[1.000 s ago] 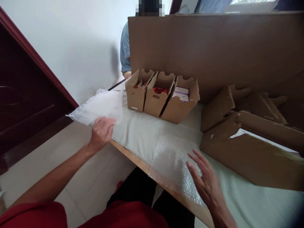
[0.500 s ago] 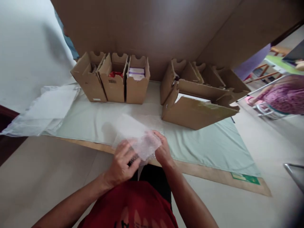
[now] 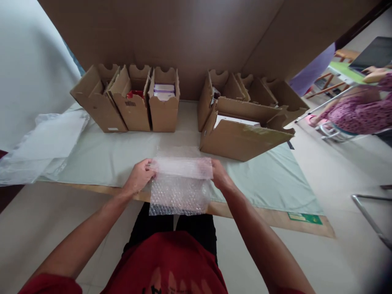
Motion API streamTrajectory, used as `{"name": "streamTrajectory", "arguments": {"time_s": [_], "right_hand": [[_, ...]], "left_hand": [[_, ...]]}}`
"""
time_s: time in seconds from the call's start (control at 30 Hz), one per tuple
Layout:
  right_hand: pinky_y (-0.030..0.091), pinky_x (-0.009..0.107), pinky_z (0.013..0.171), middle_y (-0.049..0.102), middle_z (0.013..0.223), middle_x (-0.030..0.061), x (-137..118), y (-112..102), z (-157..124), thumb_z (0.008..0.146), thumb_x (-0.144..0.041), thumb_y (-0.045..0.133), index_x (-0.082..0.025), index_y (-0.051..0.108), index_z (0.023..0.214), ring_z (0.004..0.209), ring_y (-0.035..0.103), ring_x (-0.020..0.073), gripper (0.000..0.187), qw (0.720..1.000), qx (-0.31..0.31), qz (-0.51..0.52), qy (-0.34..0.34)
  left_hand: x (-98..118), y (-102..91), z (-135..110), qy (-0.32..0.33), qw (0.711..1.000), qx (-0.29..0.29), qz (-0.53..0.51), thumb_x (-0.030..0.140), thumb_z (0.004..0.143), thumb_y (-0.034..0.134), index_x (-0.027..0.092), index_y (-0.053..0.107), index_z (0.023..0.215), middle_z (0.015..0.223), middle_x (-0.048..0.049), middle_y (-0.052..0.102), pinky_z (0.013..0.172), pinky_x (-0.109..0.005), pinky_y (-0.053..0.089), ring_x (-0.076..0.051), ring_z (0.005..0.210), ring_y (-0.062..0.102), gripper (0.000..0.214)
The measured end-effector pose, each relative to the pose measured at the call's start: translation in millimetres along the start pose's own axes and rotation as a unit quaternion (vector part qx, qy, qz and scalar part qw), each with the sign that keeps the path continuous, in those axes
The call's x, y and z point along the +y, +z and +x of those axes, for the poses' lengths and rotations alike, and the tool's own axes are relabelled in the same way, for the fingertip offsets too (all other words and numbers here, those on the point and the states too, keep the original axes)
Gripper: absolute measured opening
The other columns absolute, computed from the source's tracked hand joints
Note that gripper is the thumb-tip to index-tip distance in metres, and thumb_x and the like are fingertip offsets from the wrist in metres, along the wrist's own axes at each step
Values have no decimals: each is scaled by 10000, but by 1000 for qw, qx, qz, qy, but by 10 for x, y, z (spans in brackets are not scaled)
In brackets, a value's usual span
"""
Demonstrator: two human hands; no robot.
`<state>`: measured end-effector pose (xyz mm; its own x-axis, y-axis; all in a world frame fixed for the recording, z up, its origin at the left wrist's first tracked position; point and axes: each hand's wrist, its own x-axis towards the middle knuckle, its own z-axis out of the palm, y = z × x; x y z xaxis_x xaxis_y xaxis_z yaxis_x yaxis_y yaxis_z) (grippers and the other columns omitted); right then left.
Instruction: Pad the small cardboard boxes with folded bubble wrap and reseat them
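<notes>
A clear sheet of bubble wrap (image 3: 179, 196) lies over the front edge of the table, its lower end hanging past the edge. Its upper part is folded into a flat band stretched between my two hands. At the left end of that band, my left hand (image 3: 141, 174) pinches the wrap between thumb and fingers. My right hand (image 3: 219, 173) grips the right end, its fingers partly behind the film. Whether anything lies inside the fold cannot be made out.
Cardboard file boxes (image 3: 165, 112) stand at the back left, several more around a wide cardboard box (image 3: 241, 141) at the right. Clear plastic bags (image 3: 49, 139) lie on the left of the green cloth (image 3: 263, 183). A person in pink (image 3: 361, 110) sits far right.
My hands have moved apart and a little forward, from bunching the bubble wrap close to my body to holding it spread and folded on the table. The view has shifted slightly right.
</notes>
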<state>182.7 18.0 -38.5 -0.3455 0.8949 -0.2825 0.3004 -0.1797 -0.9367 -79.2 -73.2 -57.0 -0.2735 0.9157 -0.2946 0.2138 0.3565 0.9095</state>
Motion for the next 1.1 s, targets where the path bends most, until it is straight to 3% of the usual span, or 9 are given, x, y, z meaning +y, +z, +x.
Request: {"name": "streamTrajectory", "arguments": {"time_s": [0.1, 0.2, 0.4, 0.67, 0.93, 1.1], "right_hand": [[347, 254, 503, 535, 523, -11, 112, -113, 158, 747, -404, 564, -202, 603, 656, 512, 471, 131, 225, 984, 77, -156, -42], [310, 250, 507, 539, 513, -11, 195, -169, 257, 735, -292, 553, -215, 562, 634, 524, 480, 134, 127, 970, 98, -218, -37], [274, 272, 534, 544, 524, 6, 200, -177, 315, 873, -305, 524, -226, 494, 579, 544, 478, 147, 306, 941, 102, -324, -16], [336, 286, 620, 713, 762, 84, 116, -94, 323, 944, -278, 524, -198, 675, 731, 734, 632, 216, 273, 893, 110, -436, 15], [399, 305, 690, 771, 937, 137, 61, -44, 287, 980, -290, 487, -159, 760, 925, 885, 697, 269, 308, 861, 95, -498, 36], [400, 295, 690, 776, 938, 119, 59, -45, 272, 994, -317, 476, -173, 761, 931, 881, 697, 249, 325, 862, 92, -498, 31]], "left_hand": [[54, -17, 114, 36, 990, 13, 139, 293, 756, 599, 102, 600, 1308, 548, 56, 582, 547, -263, 406, -161, 531, 551, 584], [85, -9, 193, 59, 957, 28, 282, 275, 796, 588, 111, 550, 1398, 592, 38, 616, 621, -285, 431, -194, 619, 611, 625], [99, 77, 218, 52, 901, 10, 430, 269, 859, 550, 118, 374, 1554, 768, -34, 725, 685, -311, 450, -251, 784, 688, 732], [193, 93, 182, 42, 876, -17, 479, 246, 885, 503, 153, 370, 1562, 888, -54, 764, 756, -327, 470, -266, 894, 712, 696], [201, 84, 195, 37, 875, -22, 482, 274, 914, 505, 151, 393, 1552, 991, -68, 775, 808, -342, 486, -270, 975, 715, 659], [190, 73, 204, 34, 880, -27, 473, 262, 904, 522, 173, 439, 1530, 998, -66, 783, 820, -341, 494, -273, 996, 720, 638]]}}
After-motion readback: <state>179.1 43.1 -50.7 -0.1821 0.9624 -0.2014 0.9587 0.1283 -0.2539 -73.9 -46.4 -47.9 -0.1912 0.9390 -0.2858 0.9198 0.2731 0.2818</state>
